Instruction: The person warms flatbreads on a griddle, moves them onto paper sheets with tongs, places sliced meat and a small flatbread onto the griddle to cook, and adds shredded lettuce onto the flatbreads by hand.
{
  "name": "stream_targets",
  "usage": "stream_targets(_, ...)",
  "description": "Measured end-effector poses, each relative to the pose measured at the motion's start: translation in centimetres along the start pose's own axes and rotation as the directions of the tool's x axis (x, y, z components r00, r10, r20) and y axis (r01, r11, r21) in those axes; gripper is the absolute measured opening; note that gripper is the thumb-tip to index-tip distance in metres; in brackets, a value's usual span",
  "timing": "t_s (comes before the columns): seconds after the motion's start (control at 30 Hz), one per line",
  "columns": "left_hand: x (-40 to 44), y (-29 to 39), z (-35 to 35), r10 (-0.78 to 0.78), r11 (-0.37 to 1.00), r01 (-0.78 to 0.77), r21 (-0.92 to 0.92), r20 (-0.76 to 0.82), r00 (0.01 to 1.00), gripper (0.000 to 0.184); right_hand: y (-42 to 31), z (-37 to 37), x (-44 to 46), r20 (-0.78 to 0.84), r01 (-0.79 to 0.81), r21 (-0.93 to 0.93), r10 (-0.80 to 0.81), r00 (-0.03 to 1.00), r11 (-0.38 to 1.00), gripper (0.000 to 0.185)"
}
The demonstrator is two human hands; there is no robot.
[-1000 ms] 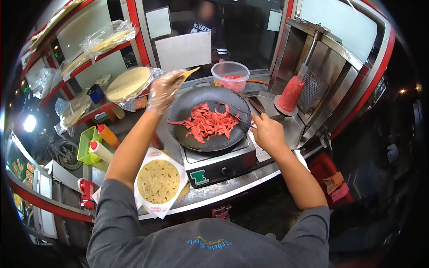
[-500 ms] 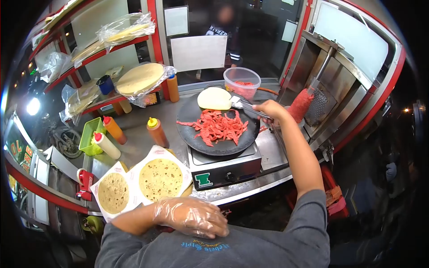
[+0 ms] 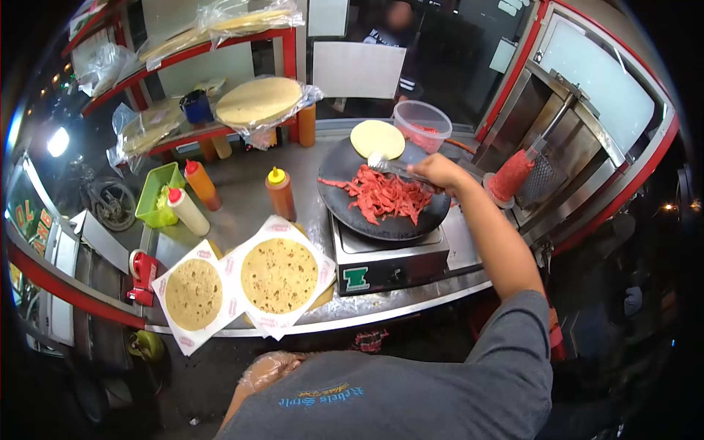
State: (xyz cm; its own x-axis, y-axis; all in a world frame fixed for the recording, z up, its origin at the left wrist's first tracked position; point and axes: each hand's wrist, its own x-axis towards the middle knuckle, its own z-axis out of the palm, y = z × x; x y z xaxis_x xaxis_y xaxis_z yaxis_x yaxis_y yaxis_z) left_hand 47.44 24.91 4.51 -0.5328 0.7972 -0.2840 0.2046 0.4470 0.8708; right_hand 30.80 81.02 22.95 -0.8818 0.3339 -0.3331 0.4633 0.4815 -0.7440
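My right hand (image 3: 438, 172) is closed around metal tongs (image 3: 396, 168), whose tips are over the black pan (image 3: 352, 213). Strips of red meat (image 3: 389, 196) lie in the pan, and a pale round flatbread (image 3: 377, 139) rests at its back edge, just beyond the tongs. My left hand (image 3: 270, 369), in a clear plastic glove, is low against the shirt; its fingers are mostly hidden. In front of it, two browned flatbreads (image 3: 279, 275) (image 3: 193, 293) lie on white papers at the counter's front edge.
Sauce bottles (image 3: 280, 194) and a green basket (image 3: 160, 196) stand left of the stove (image 3: 392, 265). Behind the pan is a clear tub (image 3: 422, 125). A meat spit (image 3: 511, 176) stands right. Stacked flatbreads (image 3: 258, 100) sit on the left shelf. A person (image 3: 389, 37) is beyond the glass.
The pale flatbread has gone from my left hand to the pan's back edge. My left hand has dropped to the shirt. My right hand has moved the tongs toward the back of the pan.
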Motion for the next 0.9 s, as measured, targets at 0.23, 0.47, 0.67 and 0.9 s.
stream_targets(0.23,-2.8,-8.0,-0.3,-0.175,0.932,0.165,0.322,0.002,0.985,0.044,4.0,-13.3,-8.3,-0.048,-0.094,-0.120,0.088,0.995,0.988,0.039)
stream_targets(0.47,0.9,-6.3,-1.1,-0.270,0.923,0.245,0.298,0.045,0.962,0.054,0.9,-2.4,-5.1,0.090,0.040,-0.359,-0.008,0.996,0.933,0.047)
stream_targets(0.67,0.7,-6.5,-3.1,-0.138,0.945,0.134,0.298,-0.007,0.990,0.053,-4.3,-3.0,-11.1,-0.184,0.272,-0.724,-0.558,0.809,0.633,0.040)
stream_targets(0.9,-1.6,-5.5,-3.8,0.005,0.994,0.015,0.110,-0.181,0.983,0.037,-1.9,1.1,-17.0,-0.212,0.007,-0.902,-0.459,0.863,0.431,0.042)
